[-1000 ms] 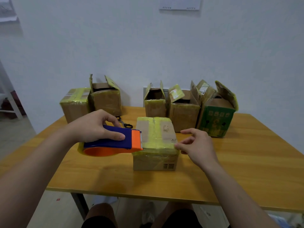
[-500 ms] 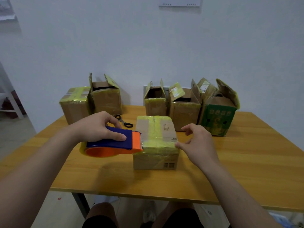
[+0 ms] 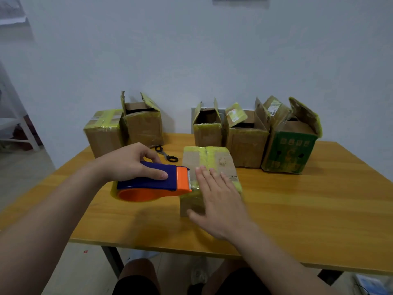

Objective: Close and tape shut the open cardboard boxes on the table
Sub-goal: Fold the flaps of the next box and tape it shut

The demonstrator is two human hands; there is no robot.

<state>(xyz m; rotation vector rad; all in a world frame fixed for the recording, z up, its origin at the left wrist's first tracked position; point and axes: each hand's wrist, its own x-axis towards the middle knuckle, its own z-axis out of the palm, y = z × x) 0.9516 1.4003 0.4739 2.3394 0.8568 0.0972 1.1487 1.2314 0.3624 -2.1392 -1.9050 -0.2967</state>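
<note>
So the wooden bench [image 3: 297, 209] has a row of boxes along its far edge. From the far left corner there's a sealed box [image 3: 102, 133] wrapped in yellowish tape, and touching it a brown open box [image 3: 142, 126] with its flaps up. After a gap, at mid far edge, comes a small open box [image 3: 207, 128], then a wider open box [image 3: 246, 141], then a green box [image 3: 287, 154] with its flaps up too. Those three sit right up against each other.

The one being worked on is the middle box [image 3: 212, 160], out in the centre of the bench with its flaps shut and yellowish tape over the top.

The right hand [image 3: 219, 201] lies flat on the near part of its top, fingers [image 3: 209, 177] straight and a little spread, thumb hanging down the front face. It's kinda blurry.

The left hand [image 3: 129, 162] has its fingers wrapped around a blue and orange tape dispenser [image 3: 148, 182]. The orange cutter end sits against the box's left top edge.

Black-handled scissors [image 3: 167, 156] lie just behind that hand, towards the far edge.
</note>
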